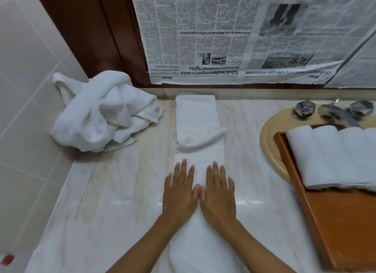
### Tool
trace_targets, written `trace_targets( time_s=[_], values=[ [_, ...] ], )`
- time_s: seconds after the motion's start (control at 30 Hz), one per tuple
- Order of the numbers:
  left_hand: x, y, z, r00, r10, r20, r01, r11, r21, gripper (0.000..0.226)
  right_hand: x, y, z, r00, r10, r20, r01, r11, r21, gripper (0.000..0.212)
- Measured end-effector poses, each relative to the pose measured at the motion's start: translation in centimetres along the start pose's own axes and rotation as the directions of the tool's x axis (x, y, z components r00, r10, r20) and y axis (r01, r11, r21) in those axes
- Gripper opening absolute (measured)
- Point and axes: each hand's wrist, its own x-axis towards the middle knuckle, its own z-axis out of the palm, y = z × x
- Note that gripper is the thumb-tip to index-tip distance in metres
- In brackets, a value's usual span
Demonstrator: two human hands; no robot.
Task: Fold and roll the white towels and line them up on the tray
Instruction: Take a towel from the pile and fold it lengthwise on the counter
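Head view: two bare hands lie flat on a white towel (196,114) spread along a pale marble bench (97,211).
Towel in work: folded into a long, narrow strip that runs from the near edge of the bench to the back wall. A soft fold crosses it on a slant beyond the fingertips, where the far part appears doubled over, though white on white blurs the layers.
Left hand (179,193): palm down on the strip's left side, fingers straight and slightly spread. The grip is slack and holds nothing.
Right hand (218,193): palm down just beside the left, thumbs meeting over the middle of the strip. The grip is equally loose, with nothing pinched.
Tray (335,228): orange-brown wood with a raised rim, at the right of the bench, its far end over the basin (270,150).
In the tray: rolled white towels (333,156) lie side by side at the far end, touching. The near half shows bare wood.
Waiting pile: a crumpled heap of white towels (101,114) sits in the far left corner against the tiled wall (24,69).
Basin fittings: a chrome faucet (337,113) stands between two faceted taps (304,108).
Backdrop: a newspaper (223,39) hangs upside down above the bench.
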Motion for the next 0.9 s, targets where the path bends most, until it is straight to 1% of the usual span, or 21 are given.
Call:
trace_targets(
  time_s=[0.07,0.13,0.23,0.33,0.5,0.57,0.63,0.7,0.73,0.8,0.83,0.9],
  values=[
    [-4.4,-0.7,1.3,0.999,0.036,-0.032,-0.037,0.999,-0.004,0.06,-3.6,1.7,0.8,0.998,-0.036,0.042,0.036,0.999,-0.001,0.065],
    [-8.2,-2.1,2.1,0.999,0.024,-0.039,-0.024,1.0,0.004,0.061,-6.3,3.7,1.1,0.996,-0.038,0.08,0.04,0.999,-0.029,0.069],
    [-10.5,-3.6,1.9,0.999,0.003,-0.048,-0.001,0.999,0.044,0.061,-7.2,5.1,1.0,0.993,-0.062,0.098,0.071,0.994,-0.084,0.071],
    [-8.9,-3.6,1.5,1.0,0.005,-0.001,-0.005,0.999,0.052,0.062,-5.7,5.0,0.8,0.99,-0.057,0.13,0.068,0.995,-0.077,0.072],
    [-2.8,-4.1,0.6,1.0,-0.007,-0.018,0.008,0.999,0.035,0.062,0.0,5.0,-0.3,0.986,-0.032,0.165,0.042,0.997,-0.058,0.077],
    [-0.1,-4.1,-0.4,0.999,-0.022,0.043,0.021,1.0,0.022,0.067,2.6,4.5,-1.2,0.98,0.019,0.199,-0.001,0.996,-0.088,0.078],
    [1.8,-3.4,-1.4,0.99,-0.054,0.13,0.049,0.998,0.037,0.078,4.1,3.5,-2.0,0.97,0.076,0.23,-0.049,0.991,-0.121,0.07],
    [1.9,-2.0,-2.1,0.985,-0.085,0.151,0.085,0.996,0.005,0.086,3.5,2.1,-2.4,0.977,0.071,0.201,-0.053,0.994,-0.095,0.071],
    [1.1,-1.1,-2.2,0.988,-0.071,0.134,0.073,0.997,-0.013,0.084,2.4,1.6,-2.2,0.984,0.034,0.173,-0.024,0.998,-0.06,0.075],
    [-2.1,0.1,-1.1,0.999,0.03,0.029,-0.029,0.999,-0.024,0.069,-1.1,1.5,-1.1,0.991,-0.043,0.13,0.042,0.999,0.012,0.078],
    [-4.2,0.0,-0.2,0.997,0.077,-0.006,-0.077,0.997,-0.026,0.062,-2.9,2.0,-0.3,0.99,-0.062,0.128,0.06,0.998,0.018,0.075],
    [-7.8,-1.1,1.3,0.993,0.113,-0.022,-0.113,0.993,-0.02,0.059,-5.5,3.5,0.7,0.99,-0.054,0.131,0.057,0.998,-0.014,0.072]
  ],
)
